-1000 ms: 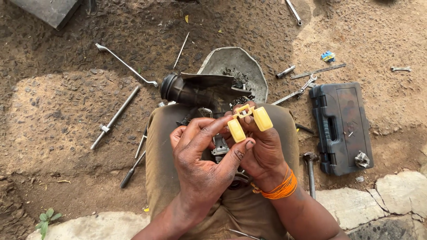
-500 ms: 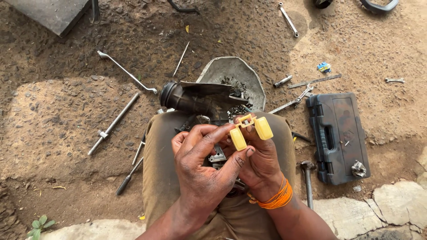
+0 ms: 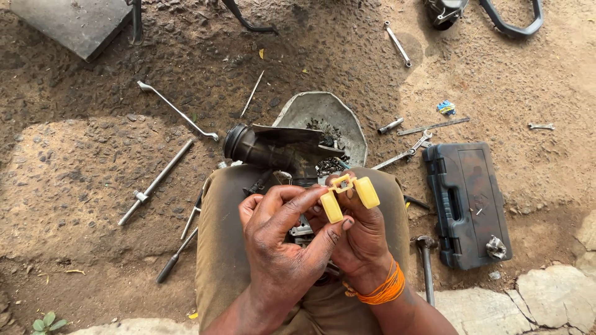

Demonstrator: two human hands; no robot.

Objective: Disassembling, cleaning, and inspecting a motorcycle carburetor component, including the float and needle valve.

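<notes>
A small yellow plastic float with two lobes (image 3: 347, 193) is pinched between both hands above my lap. My left hand (image 3: 282, 245) grips its near lobe with thumb and fingers. My right hand (image 3: 363, 239), with orange thread around the wrist, supports the float from behind. Under the hands a metal carburettor part (image 3: 302, 228) rests on my brown trousers, mostly hidden. A black rubber intake tube (image 3: 261, 147) lies just beyond my knees.
A dented metal bowl (image 3: 323, 115) with small parts sits on the dirt ahead. A dark tool case (image 3: 467, 201) lies at right, a hammer (image 3: 427, 263) beside it. Long wrenches (image 3: 177, 111), rods (image 3: 155, 183) and spanners (image 3: 406, 152) are scattered around. Stone edging runs along the bottom right.
The view has shifted slightly. Both hands keep hold of the yellow float, turning it a little; nothing was let go.
</notes>
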